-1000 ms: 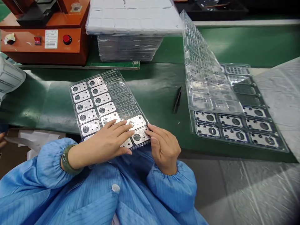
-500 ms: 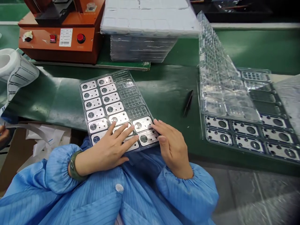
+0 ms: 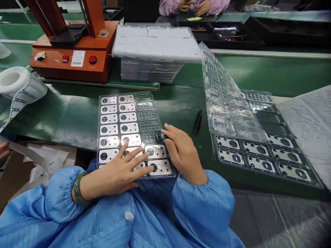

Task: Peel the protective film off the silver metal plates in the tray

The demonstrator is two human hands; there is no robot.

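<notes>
A clear plastic tray (image 3: 149,126) lies on the green bench in front of me, with silver metal plates (image 3: 128,128) in many of its pockets. Each plate has a large round hole and smaller ones. Several pockets in the tray's right column hold no plate. My left hand (image 3: 124,167) rests palm down over the tray's lower plates, fingers spread, hiding some of them. At the tray's right edge is my right hand (image 3: 184,153), fingers extended and thumb apart, its fingertips against or just over the rim. Neither hand grasps anything.
Black tweezers (image 3: 198,123) lie right of the tray. Farther right, a second tray (image 3: 261,159) of plates sits partly under a tilted clear tray (image 3: 224,89). Behind are stacked trays (image 3: 152,70) and an orange machine (image 3: 74,65). A label roll (image 3: 22,84) stands left. Other people's hands show at back and far left.
The tray has turned slightly and now lies straighter before me. Both hands have stayed on or beside it. My view has tilted up, bringing a co-worker's pink sleeves into sight.
</notes>
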